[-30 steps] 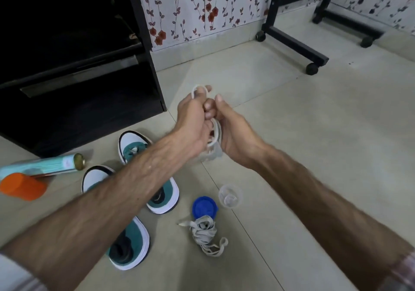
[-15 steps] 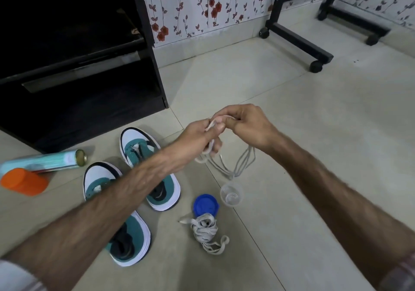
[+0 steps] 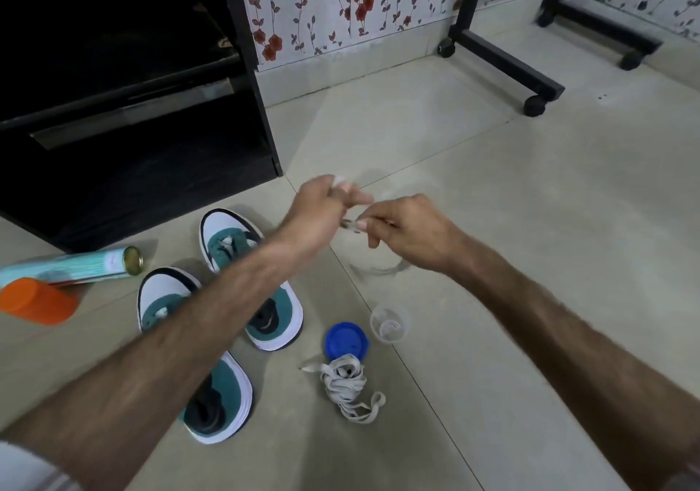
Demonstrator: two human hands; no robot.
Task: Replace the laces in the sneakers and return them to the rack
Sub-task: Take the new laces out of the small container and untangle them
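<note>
A: What've you got hold of rn?

B: The new lace (image 3: 375, 267) — my left hand (image 3: 322, 210) has one bit curled in the fingers, my right hand (image 3: 409, 233) pinches another bit just beside it, both up over the floor (image 3: 492, 195). The rest hangs in a blurred loop below my right hand. It's light and limp, so I'd judge it'll flop and twist; best held near the stiff tip, I think, tho the tip's too blurred to spot.

A: And the sneakers?

B: Two of them, teal and white. Far sneaker (image 3: 250, 278) and near sneaker (image 3: 197, 354) lie side by side on the floor under my left forearm, toes toward the black rack (image 3: 132, 111). Soft uppers, light — I'd grab by the heel collar.

A: Anything in the way?

B: The old lace (image 3: 348, 384) is bunched just right of the sneakers, touching a blue lid (image 3: 346, 341); a clear cup (image 3: 390, 324) is beside that. A spray can (image 3: 75, 265) and orange cap (image 3: 36, 301) lie near the rack's front edge, left of the sneakers — could snag the dangling loop, imo.
</note>
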